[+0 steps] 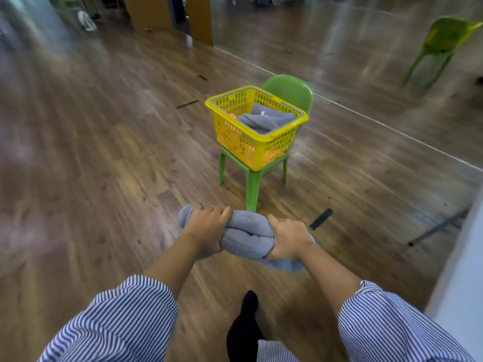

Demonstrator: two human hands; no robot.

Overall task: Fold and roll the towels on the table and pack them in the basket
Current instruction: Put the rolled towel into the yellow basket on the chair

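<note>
Now my left hand [206, 231] and right hand [287, 239] both grip the towel [248, 233] low centre; basket [257, 152] sits mid-frame.

1. The fingers of both hands, left [206, 229] and right [288, 240], curl under the rolled grey towel [247, 236] and are hidden.
2. The towel's ends are covered by the hands.
3. The grey towels [269, 118] in the yellow basket [251, 145] are mostly hidden by its walls; their number cannot be told.
4. The green chair [290, 91] seat is hidden under the basket.
5. The far room is blurred.
</note>
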